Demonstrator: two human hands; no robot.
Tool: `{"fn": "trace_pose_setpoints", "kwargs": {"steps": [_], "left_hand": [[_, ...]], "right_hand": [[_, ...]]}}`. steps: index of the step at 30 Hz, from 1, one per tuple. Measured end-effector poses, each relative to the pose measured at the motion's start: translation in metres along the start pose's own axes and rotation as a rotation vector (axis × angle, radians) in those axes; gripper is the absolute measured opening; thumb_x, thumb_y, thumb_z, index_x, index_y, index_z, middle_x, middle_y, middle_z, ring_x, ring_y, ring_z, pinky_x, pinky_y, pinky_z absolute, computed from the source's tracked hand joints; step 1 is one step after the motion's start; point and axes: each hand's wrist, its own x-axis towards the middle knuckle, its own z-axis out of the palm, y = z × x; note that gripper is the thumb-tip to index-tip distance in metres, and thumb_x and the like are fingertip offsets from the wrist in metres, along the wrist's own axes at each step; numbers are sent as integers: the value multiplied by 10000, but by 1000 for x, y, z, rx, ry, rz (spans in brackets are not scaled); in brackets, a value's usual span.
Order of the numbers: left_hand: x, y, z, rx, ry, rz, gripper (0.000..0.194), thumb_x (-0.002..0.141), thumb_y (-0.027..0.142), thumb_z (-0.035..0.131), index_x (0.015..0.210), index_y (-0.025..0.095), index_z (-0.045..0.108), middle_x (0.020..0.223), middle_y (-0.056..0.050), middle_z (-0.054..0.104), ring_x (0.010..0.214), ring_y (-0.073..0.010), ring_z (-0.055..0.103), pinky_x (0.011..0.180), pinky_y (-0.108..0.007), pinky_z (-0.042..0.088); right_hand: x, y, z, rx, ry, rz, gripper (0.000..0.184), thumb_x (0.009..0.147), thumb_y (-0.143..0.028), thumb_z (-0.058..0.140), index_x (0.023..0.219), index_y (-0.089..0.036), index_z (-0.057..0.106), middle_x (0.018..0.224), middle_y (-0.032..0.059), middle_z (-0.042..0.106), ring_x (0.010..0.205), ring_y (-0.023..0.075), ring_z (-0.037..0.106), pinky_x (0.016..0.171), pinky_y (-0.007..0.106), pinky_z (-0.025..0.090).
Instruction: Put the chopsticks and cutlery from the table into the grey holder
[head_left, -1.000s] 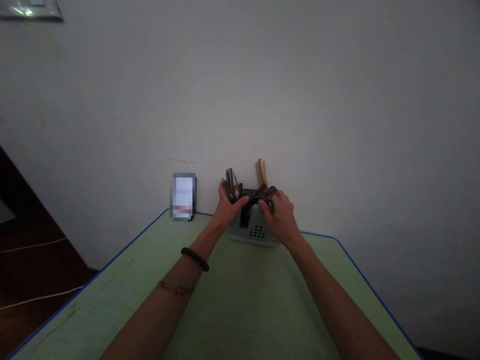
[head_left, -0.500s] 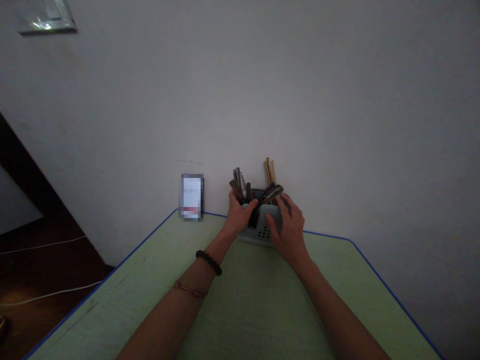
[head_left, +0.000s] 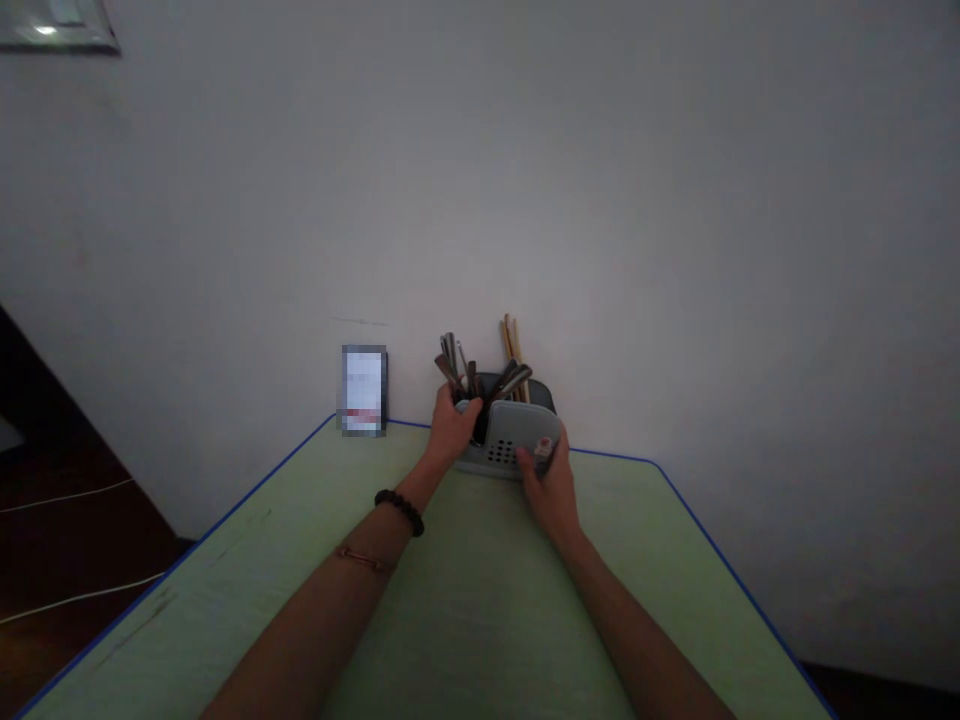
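A grey utensil holder (head_left: 517, 425) with small holes in its front stands at the table's far edge, close to the wall. Dark-handled cutlery (head_left: 506, 382) and metal handles (head_left: 450, 350) stick up from it, and light wooden chopsticks (head_left: 511, 338) rise at its back. My left hand (head_left: 453, 425) is closed round the holder's left side, its thumb over the rim by the handles. My right hand (head_left: 553, 490) grips the lower right side, thumb on the front beside a small pink sticker (head_left: 543, 447). The right fingers are partly hidden behind the holder.
A phone (head_left: 364, 390) with a blurred-out screen leans upright against the wall (head_left: 637, 250), left of the holder. The green table (head_left: 465, 590) has a blue edge. White cables (head_left: 82, 598) run over the dark floor at left. A framed object (head_left: 60, 30) hangs at upper left.
My right hand has moved from the holder's top right rim down to its lower right side, uncovering the sticker. The left hand keeps its hold. The whole view has shifted slightly.
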Motion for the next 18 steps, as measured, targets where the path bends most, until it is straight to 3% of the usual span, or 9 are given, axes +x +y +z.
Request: {"fn": "trace_pose_setpoints", "kwargs": {"steps": [5,9,13,15,18], "left_hand": [[1,11,-14,3,-49,29,479,723,189,636,1168,139,468,1106,-114,587,1071,-230,563,1004,-395,383],[0,32,-16,-23,-17,175,921,658,321,761,1389,178,219,1389,-163,380,1308,-258,377,1091,-391,302],[-3,48,-3,167,91,313,1299,484,394,866,1456,183,30,1516,-196,93,1420,-317,84,1155,-433,142],[-4,50,3,266,85,323,1327,487,403,861,1464,181,-8,1511,-206,87,1415,-340,85,1144,-461,168],[-3,47,7,378,43,290,1147,582,377,806,1464,192,97,1455,-195,225,1372,-356,231,1097,-489,278]], "right_hand": [[-5,0,-2,-18,1,-74,691,814,-443,572,1375,-119,333,1302,205,487,1200,290,480,967,476,422],[-6,1,-1,-13,-29,-111,633,846,-429,528,1359,-103,352,1292,203,491,1213,277,464,991,468,405],[8,-3,-7,32,6,-113,473,915,-401,390,1284,-109,440,1235,184,537,1170,251,497,983,464,412],[22,-10,-11,30,32,-153,423,921,-379,364,1239,-127,484,1221,174,543,1159,246,500,998,474,398],[49,-26,-13,7,29,-272,407,891,-356,421,1229,-142,498,1240,168,525,1185,248,473,1032,473,369]]}}
